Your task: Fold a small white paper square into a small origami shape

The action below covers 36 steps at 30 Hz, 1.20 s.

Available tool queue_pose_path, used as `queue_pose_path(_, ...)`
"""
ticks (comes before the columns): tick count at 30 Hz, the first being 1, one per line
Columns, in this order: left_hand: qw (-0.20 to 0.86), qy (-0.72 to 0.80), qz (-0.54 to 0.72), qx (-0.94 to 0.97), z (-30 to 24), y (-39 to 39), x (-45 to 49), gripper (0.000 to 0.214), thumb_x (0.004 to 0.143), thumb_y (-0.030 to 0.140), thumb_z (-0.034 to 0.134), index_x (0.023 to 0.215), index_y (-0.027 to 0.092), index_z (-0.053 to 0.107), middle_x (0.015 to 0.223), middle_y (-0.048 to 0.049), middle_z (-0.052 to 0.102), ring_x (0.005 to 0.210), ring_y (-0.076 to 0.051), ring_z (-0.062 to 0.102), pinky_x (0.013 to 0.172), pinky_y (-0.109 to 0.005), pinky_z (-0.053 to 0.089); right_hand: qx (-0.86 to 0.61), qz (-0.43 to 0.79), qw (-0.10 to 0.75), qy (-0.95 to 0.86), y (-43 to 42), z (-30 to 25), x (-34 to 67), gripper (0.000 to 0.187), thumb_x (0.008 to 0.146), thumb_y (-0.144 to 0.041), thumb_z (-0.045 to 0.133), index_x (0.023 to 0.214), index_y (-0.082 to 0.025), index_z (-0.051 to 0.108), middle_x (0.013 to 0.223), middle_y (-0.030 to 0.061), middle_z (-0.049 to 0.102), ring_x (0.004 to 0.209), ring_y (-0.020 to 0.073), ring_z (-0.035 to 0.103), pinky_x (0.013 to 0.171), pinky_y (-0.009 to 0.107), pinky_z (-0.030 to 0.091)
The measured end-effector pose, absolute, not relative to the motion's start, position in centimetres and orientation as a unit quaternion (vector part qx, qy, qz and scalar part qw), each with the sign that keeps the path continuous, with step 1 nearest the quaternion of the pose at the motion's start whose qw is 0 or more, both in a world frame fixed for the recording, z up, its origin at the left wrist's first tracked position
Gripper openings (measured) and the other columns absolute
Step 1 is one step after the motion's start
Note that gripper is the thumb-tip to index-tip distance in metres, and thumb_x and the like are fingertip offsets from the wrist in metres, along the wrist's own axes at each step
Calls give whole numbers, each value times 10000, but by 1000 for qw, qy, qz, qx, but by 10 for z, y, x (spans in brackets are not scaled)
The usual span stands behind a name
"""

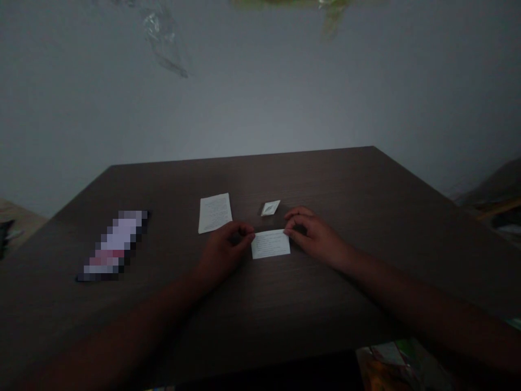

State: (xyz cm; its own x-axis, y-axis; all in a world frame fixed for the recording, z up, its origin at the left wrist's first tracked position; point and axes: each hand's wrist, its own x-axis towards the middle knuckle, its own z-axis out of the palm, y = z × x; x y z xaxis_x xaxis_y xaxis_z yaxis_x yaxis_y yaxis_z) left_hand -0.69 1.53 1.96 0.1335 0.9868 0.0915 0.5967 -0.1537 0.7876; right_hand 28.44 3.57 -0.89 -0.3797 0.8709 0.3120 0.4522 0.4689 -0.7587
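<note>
— Closest to the lens, what is there?

— Two bare forearms come up from the bottom corners of the frame over the near edge of a dark wooden table [285, 309]. At the bottom right, below that edge, lies some colourful printed material [386, 361], too dim to make out.

— And the hands?

— They meet just below the centre of the frame, one at each end of a white slip [271, 244] that lies flat on the table. The left hand [222, 251] has its thumb and forefinger pinched together at the slip's upper left corner. The right hand [313, 234] is curled, with its fingertips drawn in onto the slip's right edge. In this poor light I cannot tell whether the thumb is under the paper.

— Is anything near the slip?

— Just above it, between the two hands, sits a small folded scrap [271, 208], apart from the slip. Up and to the left, a larger white sheet [215, 213] with faint print lies flat, and its lower corner is just beside the left knuckles.

— Farther out?

— At the left of the frame, well away from the hands, a long flat object [114, 245] lies on the table, blurred beyond reading. A piece of clear plastic [165, 41] hangs against the grey wall at the upper left.
</note>
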Motion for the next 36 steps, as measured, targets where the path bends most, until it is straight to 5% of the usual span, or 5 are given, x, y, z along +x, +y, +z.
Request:
queue_pose_path(15, 329, 574, 307, 684, 18, 15, -7, 194, 956, 403, 751, 1064, 264, 834, 1115, -55, 881, 973, -286, 816, 898, -422, 672, -422, 282, 363, -782, 37, -13, 285, 140, 1110, -203, 761, 986, -258, 795, 1351, 109, 792, 1315, 299, 767, 1191, 526, 604)
queue_pose_path(28, 315, 568, 294, 701, 15, 19, -9, 125, 1008, 377, 746, 1020, 272, 814, 1010, -50, 858, 944, -295, 810, 907, -435, 686, -428, 272, 355, -786, 36, -11, 284, 125, 1114, -235, 747, 995, -270, 759, 1250, 95, 794, 1252, 299, 776, 1152, 518, 620)
queue_pose_path(36, 224, 465, 220, 828, 4, 22, -13, 165, 1058, 236, 692, 1156, 240, 826, 1109, -76, 860, 1097, -310, 803, 1110, -547, 606, -466, 173, 360, -789, 40, -18, 284, 128, 1056, -216, 762, 1163, -284, 780, 1319, 122, 795, 1318, 352, 766, 1182, 580, 622)
